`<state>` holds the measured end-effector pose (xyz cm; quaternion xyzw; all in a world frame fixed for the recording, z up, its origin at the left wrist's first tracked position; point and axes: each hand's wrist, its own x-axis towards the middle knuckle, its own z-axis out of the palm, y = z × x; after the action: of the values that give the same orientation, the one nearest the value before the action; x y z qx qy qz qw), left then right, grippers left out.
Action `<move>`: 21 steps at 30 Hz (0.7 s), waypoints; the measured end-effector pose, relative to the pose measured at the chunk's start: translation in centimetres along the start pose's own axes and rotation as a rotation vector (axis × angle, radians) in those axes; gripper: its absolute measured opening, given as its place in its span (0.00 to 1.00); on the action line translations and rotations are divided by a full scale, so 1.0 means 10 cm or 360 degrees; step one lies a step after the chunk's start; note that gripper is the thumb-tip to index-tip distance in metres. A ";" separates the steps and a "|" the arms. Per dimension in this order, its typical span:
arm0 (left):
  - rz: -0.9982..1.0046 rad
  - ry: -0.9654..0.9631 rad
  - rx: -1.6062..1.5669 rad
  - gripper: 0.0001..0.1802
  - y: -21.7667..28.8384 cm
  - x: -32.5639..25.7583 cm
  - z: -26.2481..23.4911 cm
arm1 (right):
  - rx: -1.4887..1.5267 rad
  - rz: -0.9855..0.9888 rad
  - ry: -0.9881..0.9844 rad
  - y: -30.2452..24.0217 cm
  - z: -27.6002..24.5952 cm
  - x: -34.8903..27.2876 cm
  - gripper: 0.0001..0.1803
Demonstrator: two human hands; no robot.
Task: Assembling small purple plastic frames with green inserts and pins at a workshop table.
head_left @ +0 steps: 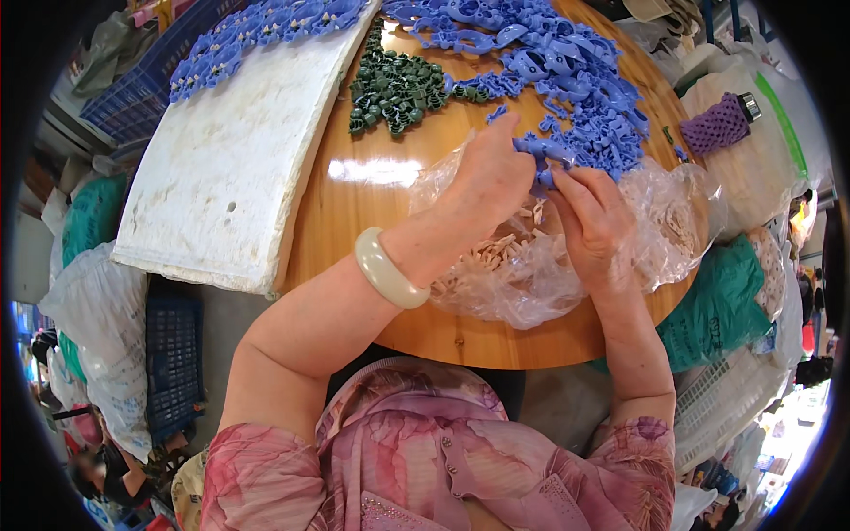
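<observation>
Above clear bag (pixel 531 274): both hands' fingers (pixel 522 146) pinch blue plastic piece (pixel 542 150).

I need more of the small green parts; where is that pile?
In the head view, the green parts pile lies on the round wooden table, far left-centre, between the white foam board and the blue plastic pieces.

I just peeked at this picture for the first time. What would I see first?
Probably the two hands in the middle: the left hand and right hand pinch a blue plastic piece above a clear bag of small tan bits. Behind them a big blue pile covers the round wooden table, with a small green pile beside it and a white foam board on the left.
</observation>
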<state>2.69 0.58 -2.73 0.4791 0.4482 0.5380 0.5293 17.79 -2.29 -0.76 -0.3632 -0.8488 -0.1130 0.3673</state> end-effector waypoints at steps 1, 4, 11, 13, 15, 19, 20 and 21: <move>0.0012 -0.0035 0.0010 0.29 0.02 0.00 -0.02 | -0.0002 0.0003 0.0006 0.00 0.00 0.01 0.16; 0.0027 -0.0062 0.0009 0.28 0.12 -0.02 -0.06 | -0.0060 -0.0061 0.0061 0.00 0.00 0.03 0.16; 0.0163 -0.0067 -0.0100 0.27 0.25 -0.01 -0.09 | 0.0286 0.0298 0.0281 0.26 -0.17 0.04 0.12; 0.0104 -0.0175 -0.0268 0.26 0.32 -0.05 -0.07 | 0.0943 0.0946 0.0094 0.33 -0.13 0.04 0.16; 0.0289 -0.0287 -0.0014 0.28 0.36 -0.08 -0.09 | 0.1281 0.1046 -0.0066 0.39 -0.11 0.05 0.22; 0.0331 -0.0345 -0.0198 0.28 0.28 -0.01 -0.13 | 0.1609 0.1122 -0.0164 0.43 -0.09 0.07 0.29; 0.0330 -0.0356 -0.0194 0.28 0.29 -0.01 -0.12 | 0.1712 0.1109 -0.0223 0.45 -0.12 0.07 0.28; 0.0348 -0.0399 -0.0175 0.28 0.30 -0.02 -0.11 | 0.1816 0.1094 -0.0283 0.46 -0.13 0.06 0.27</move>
<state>1.18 0.31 0.07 0.5586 0.2937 0.5522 0.5448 21.45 0.72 0.27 -0.3697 -0.6386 0.5070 0.4455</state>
